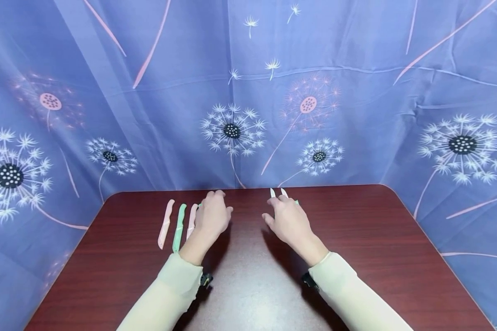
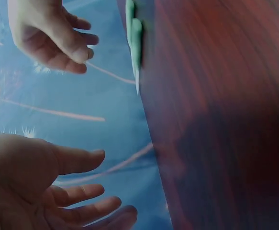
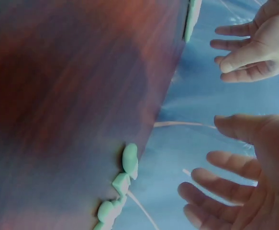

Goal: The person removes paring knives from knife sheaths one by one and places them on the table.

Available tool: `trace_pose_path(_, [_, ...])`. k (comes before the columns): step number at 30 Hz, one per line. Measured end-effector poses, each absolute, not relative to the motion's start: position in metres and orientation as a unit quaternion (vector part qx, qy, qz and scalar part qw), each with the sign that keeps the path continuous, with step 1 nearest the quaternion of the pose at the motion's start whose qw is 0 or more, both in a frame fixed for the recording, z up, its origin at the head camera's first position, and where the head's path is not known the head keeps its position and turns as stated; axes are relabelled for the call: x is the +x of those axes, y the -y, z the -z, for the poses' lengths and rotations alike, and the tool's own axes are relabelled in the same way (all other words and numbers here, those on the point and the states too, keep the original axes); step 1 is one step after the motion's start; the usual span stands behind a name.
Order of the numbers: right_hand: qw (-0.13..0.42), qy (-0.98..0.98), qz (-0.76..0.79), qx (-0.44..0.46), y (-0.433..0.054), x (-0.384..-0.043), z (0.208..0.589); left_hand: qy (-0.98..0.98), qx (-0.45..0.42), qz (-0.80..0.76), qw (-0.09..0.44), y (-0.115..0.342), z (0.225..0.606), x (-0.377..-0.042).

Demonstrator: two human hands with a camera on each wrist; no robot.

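Taking 12 o'clock as straight away from the person, three slim tools lay at about 10 o'clock from the middle of the dark red table (image 1: pixel 248 276), side by side with gaps between them. The outer pink tool (image 1: pixel 165 225), the green tool (image 1: pixel 179 228) and the inner pink tool (image 1: pixel 192 219) were roughly parallel, each long axis running from between 12 and 1 down to between 6 and 7. The left hand (image 1: pixel 212 212) hung just beside the inner pink one, over its 2 o'clock side, and hid a further scrap of green. Its grip was loose, fingers apart and gently bent, with nothing between them.

The right hand (image 1: pixel 290 219) was at about 2 o'clock on the table, its grip likewise slack, thumb well apart from the fingers, holding nothing. Beyond its fingertips two white tips (image 1: pixel 272 192) showed, the left one pointing almost to 12, the other to 11; a green end (image 1: pixel 297 202) showed at the hand's 1 o'clock side. The rest of these was hidden in the head view. In the left wrist view, green handles (image 2: pixel 136 43) lay along the table edge, their long axis nearly 12 to 6, a pale tip toward 6.
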State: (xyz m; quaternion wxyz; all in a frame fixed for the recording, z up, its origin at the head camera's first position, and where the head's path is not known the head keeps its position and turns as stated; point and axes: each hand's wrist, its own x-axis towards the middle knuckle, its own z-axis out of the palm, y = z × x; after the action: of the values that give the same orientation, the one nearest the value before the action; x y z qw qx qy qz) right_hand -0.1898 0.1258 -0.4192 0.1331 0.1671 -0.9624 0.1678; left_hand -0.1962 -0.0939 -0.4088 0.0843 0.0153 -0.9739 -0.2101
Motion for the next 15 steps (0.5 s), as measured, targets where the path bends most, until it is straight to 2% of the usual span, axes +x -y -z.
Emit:
trace_pose_path(7, [0.192, 0.936, -0.1, 0.277, -0.122, -0.183, 0.43, 0.978, 0.032, 0.19, 0.079, 0.122, 0.412, -0.191])
trace_pose_path(15, [0.228, 0.906, -0.065, 0.351, -0.114, -0.172, 0.439, 0.977, 0.049, 0.2, 0.046, 0.143, 0.421, -0.194])
